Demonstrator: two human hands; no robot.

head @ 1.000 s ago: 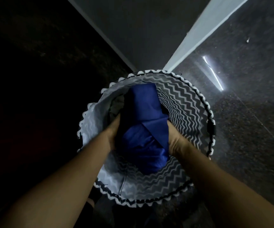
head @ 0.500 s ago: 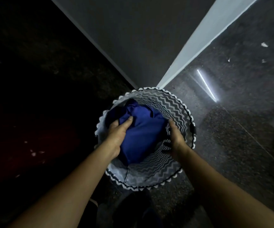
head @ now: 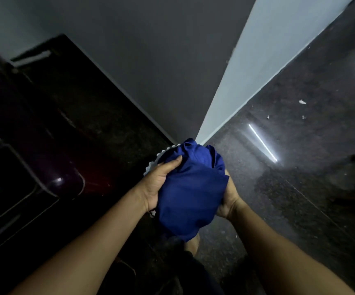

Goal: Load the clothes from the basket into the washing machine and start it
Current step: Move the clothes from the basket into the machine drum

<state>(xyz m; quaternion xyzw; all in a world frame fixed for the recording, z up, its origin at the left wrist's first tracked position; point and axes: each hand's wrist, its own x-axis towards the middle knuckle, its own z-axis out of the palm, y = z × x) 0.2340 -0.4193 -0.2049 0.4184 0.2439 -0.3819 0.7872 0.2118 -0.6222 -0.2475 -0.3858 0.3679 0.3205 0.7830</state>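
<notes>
A bundled blue garment (head: 190, 192) is held up between both hands at the centre of the view. My left hand (head: 160, 180) grips its left side, thumb curled over the top. My right hand (head: 228, 199) holds it from the right and below, mostly hidden behind the cloth. Only a short white scalloped stretch of the basket rim (head: 157, 159) shows behind my left hand; the rest of the basket is covered by the garment. A dark glossy machine (head: 29, 158), likely the washing machine, stands at the left.
A grey wall (head: 161, 60) with a pale edge (head: 263, 60) meets the floor just beyond the garment. Dark speckled floor (head: 300, 167) with a bright light reflection stretches to the right. My foot (head: 192, 243) shows below the bundle.
Both hands have lifted the blue garment up out of the basket. The view has risen and swung left, bringing the dark machine into sight; the basket is now almost fully hidden.
</notes>
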